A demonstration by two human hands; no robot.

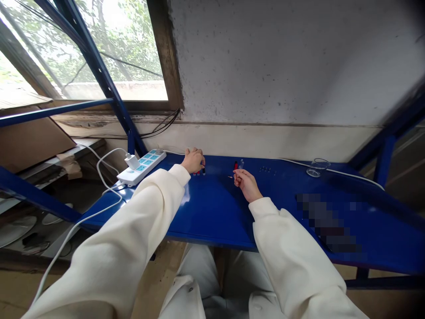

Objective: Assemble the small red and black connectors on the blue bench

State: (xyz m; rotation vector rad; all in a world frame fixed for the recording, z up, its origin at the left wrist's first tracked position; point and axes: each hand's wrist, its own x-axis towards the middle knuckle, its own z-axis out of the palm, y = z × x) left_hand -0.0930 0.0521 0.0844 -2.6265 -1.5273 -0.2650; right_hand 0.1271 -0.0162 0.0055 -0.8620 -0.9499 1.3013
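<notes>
My left hand (194,160) reaches to the back of the blue table, its fingers curled down over a row of small tubes. One tube with a dark top (203,170) shows at the fingertips; red-topped ones (198,173) are partly hidden beneath the hand. Whether the fingers grip one of them is hard to see. My right hand (245,182) is closed in a pinch, with a small thin stick (230,177) with a pale tip poking out to its left. Just behind those fingers are a small red tube (236,165) and a clear tube (241,164).
A white power strip (142,167) with a plug and cable lies at the table's left. Several tiny clear pieces (265,169) are right of my right hand. A clear glass cup (318,167) stands farther right, near a blurred dark object (327,223). Blue frame posts flank the table (212,212).
</notes>
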